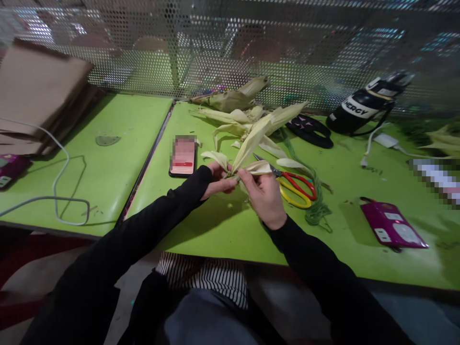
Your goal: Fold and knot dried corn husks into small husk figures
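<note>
Pale corn husks [249, 145] fan out upward and sideways from a bunched base held between both hands. My left hand [220, 180] pinches that base from the left, fingers closed round it. From the right, my right hand [264, 194] grips the husks near the same spot, thumb toward the base. Just beyond lies a pile of more corn husks [233, 101]. Scissors [296, 187] with red and yellow handles rest right of my right hand, blades pointing left. A tangle of green string [316, 208] lies beside them. The husks and fingers partly hide the bunched base.
A phone [183, 158] lies left of my hands. Farther right are a black bottle [362, 105], a black flat object [309, 130] and a purple power socket [393, 224]. Paper bags [43, 91] and a grey cable [68, 158] occupy the left table. Perforated metal [143, 57] borders the back.
</note>
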The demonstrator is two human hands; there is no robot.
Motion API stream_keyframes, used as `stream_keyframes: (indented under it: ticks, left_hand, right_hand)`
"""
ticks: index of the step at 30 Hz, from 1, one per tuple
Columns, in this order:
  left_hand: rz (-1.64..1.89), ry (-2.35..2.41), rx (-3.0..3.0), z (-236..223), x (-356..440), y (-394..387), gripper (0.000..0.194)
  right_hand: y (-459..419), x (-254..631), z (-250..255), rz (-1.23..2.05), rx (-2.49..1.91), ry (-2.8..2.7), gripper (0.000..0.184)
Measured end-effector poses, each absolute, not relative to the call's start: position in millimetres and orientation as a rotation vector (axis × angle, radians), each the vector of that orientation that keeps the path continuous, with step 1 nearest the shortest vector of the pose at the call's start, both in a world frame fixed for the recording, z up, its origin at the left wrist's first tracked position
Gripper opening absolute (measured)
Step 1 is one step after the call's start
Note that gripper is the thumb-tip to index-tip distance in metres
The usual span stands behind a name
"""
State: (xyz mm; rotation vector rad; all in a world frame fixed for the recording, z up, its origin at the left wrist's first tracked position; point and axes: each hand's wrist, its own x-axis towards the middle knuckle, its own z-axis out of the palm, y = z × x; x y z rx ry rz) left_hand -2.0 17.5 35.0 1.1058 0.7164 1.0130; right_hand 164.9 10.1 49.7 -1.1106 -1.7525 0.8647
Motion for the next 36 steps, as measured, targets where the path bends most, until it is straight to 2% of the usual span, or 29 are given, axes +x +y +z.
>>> stream_keyframes:
  ticks: [7,11,13,16,19,21,24,31,34,36]
  left_hand:
    - [1.132,0.884,1.148,38.1,3.4,16.0,0.023]
    - [1.257,1.048,1.214,38.3,-4.6,21.5,0.017]
    - [1.273,1.128,1.307,36.3,-9.9,23.9,0.018]
    - [1.183,1.181,1.483,33.4,-14.8,23.5,0.020]
    - [1.021,1.103,1.570,33.5,-13.8,18.2,0.017]
    - [0.917,1.005,1.584,34.7,-11.1,13.4,0.016]
    - [0.838,0.912,1.586,35.4,-7.8,7.3,0.018]
    - [0.923,0.913,1.521,34.2,-2.3,2.7,0.025]
    - [0.948,0.978,1.432,37.8,-0.1,5.6,0.031]
    - [0.974,0.998,1.388,41.2,-0.3,8.6,0.033]
  right_hand:
    - [14.8,167.2,46.4,1.102,-1.075,-1.746,0.035]
    - [7.4,167.4,46.8,1.109,-1.199,-1.999,0.035]
    - [0.7,165.9,48.2,0.946,-1.177,-2.230,0.036]
    - [-4.4,165.7,51.1,0.424,-1.034,-2.413,0.034]
    - [0.5,170.3,54.6,-0.075,-0.917,-2.326,0.023]
    - [6.2,174.3,56.2,-0.196,-0.920,-2.224,0.018]
    - [11.5,177.7,55.6,-0.176,-0.980,-2.164,0.017]
    - [9.4,174.0,51.8,-0.147,-1.075,-2.167,0.025]
    - [13.5,177.6,57.6,0.021,-1.127,-2.179,0.026]
    - [17.9,183.1,64.3,0.243,-1.174,-2.230,0.035]
